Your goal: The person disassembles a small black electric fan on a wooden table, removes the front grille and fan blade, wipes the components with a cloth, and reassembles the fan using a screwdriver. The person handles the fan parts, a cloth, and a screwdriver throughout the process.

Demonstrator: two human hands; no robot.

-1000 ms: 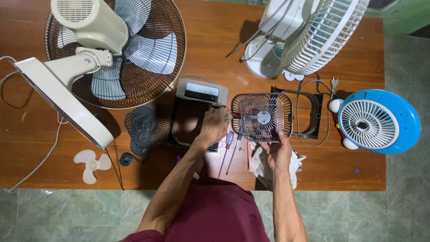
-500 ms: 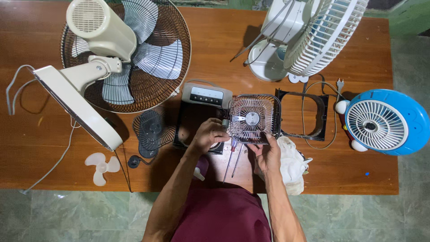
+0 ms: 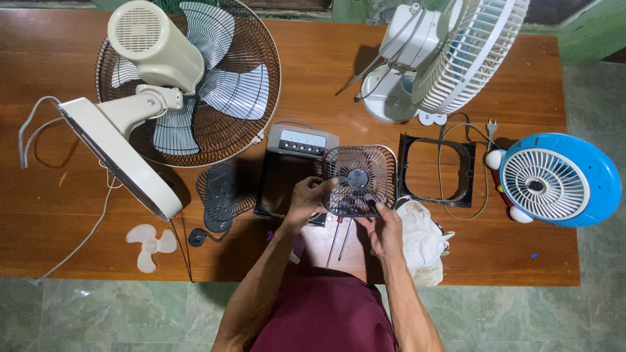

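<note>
The left hand [image 3: 306,199] has its fingers curled around the left rim of a small square wire fan grille [image 3: 360,180], and the right hand [image 3: 385,228] pinches the grille's lower edge from below. The grille is held tilted between both hands, above the wooden counter [image 3: 313,85]. It sits just beside a dark square fan housing [image 3: 279,189], with a white cloth [image 3: 422,238] near the right hand.
</note>
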